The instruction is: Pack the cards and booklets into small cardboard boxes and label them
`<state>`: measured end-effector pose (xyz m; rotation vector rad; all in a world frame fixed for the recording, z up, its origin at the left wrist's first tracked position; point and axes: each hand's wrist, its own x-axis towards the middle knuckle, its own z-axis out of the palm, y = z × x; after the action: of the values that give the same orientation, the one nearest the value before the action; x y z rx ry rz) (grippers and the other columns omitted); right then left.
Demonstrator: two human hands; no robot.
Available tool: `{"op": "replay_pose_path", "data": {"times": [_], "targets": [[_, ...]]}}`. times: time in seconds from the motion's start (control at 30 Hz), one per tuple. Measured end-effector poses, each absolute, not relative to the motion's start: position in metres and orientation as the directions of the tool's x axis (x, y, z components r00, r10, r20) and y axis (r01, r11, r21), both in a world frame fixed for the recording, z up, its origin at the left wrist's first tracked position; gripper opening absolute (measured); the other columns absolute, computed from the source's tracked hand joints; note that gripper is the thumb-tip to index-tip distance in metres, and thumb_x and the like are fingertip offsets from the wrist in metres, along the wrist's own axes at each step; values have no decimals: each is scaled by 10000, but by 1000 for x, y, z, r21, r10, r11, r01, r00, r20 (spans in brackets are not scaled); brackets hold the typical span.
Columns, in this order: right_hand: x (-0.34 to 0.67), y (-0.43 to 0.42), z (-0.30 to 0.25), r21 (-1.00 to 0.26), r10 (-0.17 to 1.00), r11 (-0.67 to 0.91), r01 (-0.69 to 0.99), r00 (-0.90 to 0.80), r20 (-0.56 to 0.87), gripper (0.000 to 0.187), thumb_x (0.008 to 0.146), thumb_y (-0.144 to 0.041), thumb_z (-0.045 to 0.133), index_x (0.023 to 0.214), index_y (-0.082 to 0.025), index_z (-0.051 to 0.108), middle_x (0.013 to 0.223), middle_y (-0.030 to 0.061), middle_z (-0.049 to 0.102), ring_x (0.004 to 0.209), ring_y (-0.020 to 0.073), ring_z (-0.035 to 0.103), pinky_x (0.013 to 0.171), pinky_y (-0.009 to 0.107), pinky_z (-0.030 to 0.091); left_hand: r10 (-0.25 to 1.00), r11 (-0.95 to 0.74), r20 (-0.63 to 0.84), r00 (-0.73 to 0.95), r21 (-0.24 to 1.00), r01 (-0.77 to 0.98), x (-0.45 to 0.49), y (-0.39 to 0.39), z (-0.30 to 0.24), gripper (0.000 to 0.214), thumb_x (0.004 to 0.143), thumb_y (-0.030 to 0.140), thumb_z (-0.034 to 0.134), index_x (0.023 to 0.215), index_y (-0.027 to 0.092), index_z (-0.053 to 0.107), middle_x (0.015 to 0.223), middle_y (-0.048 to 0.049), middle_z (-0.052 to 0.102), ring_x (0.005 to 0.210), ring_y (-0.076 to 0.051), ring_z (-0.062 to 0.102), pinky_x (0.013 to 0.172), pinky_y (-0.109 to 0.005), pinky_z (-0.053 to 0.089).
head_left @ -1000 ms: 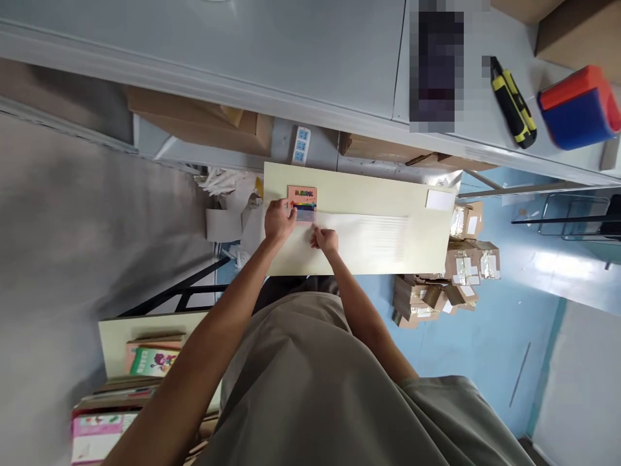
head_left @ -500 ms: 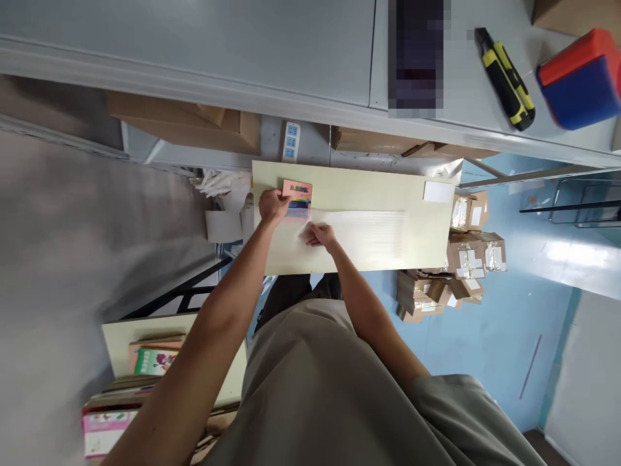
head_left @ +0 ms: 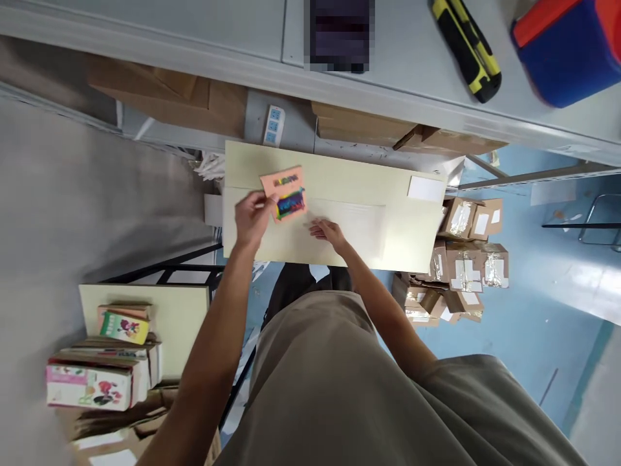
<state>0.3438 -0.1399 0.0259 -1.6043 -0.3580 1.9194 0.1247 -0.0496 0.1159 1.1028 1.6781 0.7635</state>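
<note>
My left hand is closed on the left edge of a small orange card pack with a rainbow-coloured picture, held tilted just above the pale yellow table. My right hand rests with its fingers pinched on the near left corner of a clear plastic sleeve lying flat on the table. The pack's lower right edge sits close to the sleeve's left end.
A white slip lies at the table's far right. A grey shelf above carries a yellow-black utility knife and a blue-red tape dispenser. Taped cardboard boxes pile at the right; colourful boxed books stack on a second table at lower left.
My left hand has lifted and tilted the orange pack, drawing it left off the sleeve's end. My right hand stays pinched on the sleeve. The view has shifted leftward.
</note>
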Motion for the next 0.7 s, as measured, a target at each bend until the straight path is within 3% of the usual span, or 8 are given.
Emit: {"op": "replay_pose_path", "data": {"times": [0.07, 0.17, 0.33, 0.47, 0.7], "targets": [[383, -163, 30, -604, 650, -737, -304, -72, -757, 439, 1058, -651, 755, 1007, -216, 788, 1037, 49, 872, 929, 155, 818, 860, 235, 635, 828, 551, -559, 32, 823, 137, 158, -82, 108, 642, 749, 790, 890, 960, 191, 793, 962, -92, 808, 979, -261, 765, 866, -344, 592], [433, -197, 35, -641, 689, -693, -329, -42, -724, 566, 992, -780, 746, 965, -215, 765, 990, 51, 855, 946, 190, 811, 875, 271, 644, 686, 702, -691, 225, 711, 42, 206, -120, 86, 708, 628, 802, 964, 942, 181, 830, 1030, -130, 842, 1039, -283, 774, 933, -366, 586], [475, -232, 32, -699, 718, -652, -295, 56, -694, 650, 910, -871, 741, 959, -223, 762, 919, 51, 824, 866, 214, 784, 815, 327, 656, 609, 756, -769, 193, 636, 151, 255, -144, 44, 781, 514, 811, 1003, 962, 186, 862, 1033, -126, 864, 1024, -298, 774, 897, -370, 570], [481, -237, 20, -764, 756, -610, -211, 132, -641, 573, 838, -804, 828, 885, -239, 741, 810, 13, 777, 768, 189, 743, 781, 327, 645, 700, 674, -711, 70, 689, 264, 271, -139, 22, 638, 577, 740, 986, 864, 189, 842, 973, -112, 866, 1038, -345, 782, 836, -371, 573], [490, -236, 15, -783, 774, -622, 6, 158, -614, 306, 980, -548, 755, 898, -254, 735, 870, 30, 823, 767, 197, 779, 829, 344, 664, 764, 599, -644, -44, 682, 421, 276, -134, -1, 236, 752, 381, 889, 881, 190, 838, 988, -105, 871, 1048, -318, 807, 954, -377, 606]]}}
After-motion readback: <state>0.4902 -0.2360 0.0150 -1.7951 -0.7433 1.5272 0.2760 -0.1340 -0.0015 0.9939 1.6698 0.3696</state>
